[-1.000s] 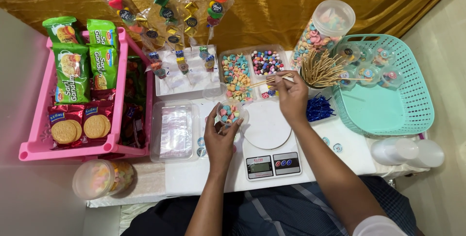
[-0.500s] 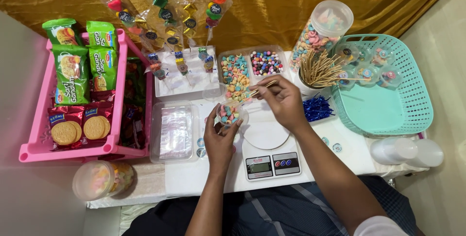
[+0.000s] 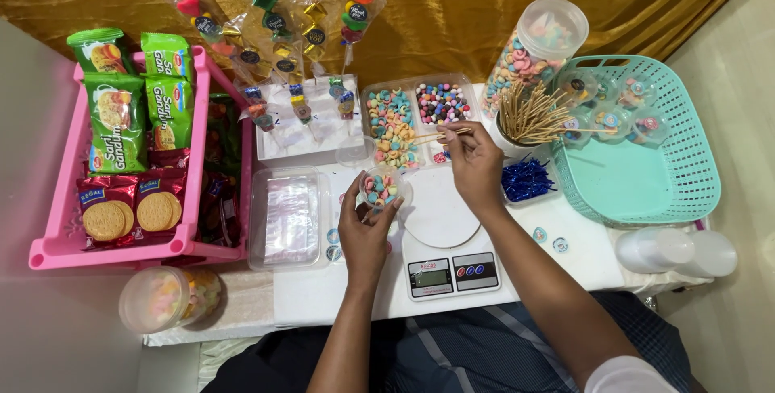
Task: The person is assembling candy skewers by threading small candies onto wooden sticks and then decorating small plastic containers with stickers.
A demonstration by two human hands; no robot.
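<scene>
My left hand [image 3: 365, 231] holds a small clear cup [image 3: 383, 187] filled with pastel ring candies, just left of a white kitchen scale [image 3: 440, 235]. My right hand [image 3: 476, 163] pinches a thin wooden skewer [image 3: 432, 136] that points left over a clear tray of ring candies [image 3: 390, 122]. Beside that tray sits a second tray of dark round candies [image 3: 441, 102]. A holder of several wooden skewers [image 3: 533, 114] stands just right of my right hand.
A pink crate [image 3: 60, 223] of biscuit packs is at the left. A white block [image 3: 303, 122] holds wrapped candy skewers. A teal basket [image 3: 654, 159] with filled cups stands at the right, a tall candy jar [image 3: 537, 46] behind it. Blue twist ties [image 3: 526, 179], a tub of plastic bags [image 3: 291, 215].
My right hand drew back from the skewer holder toward the candy trays, now carrying one skewer. My left hand kept the cup in place.
</scene>
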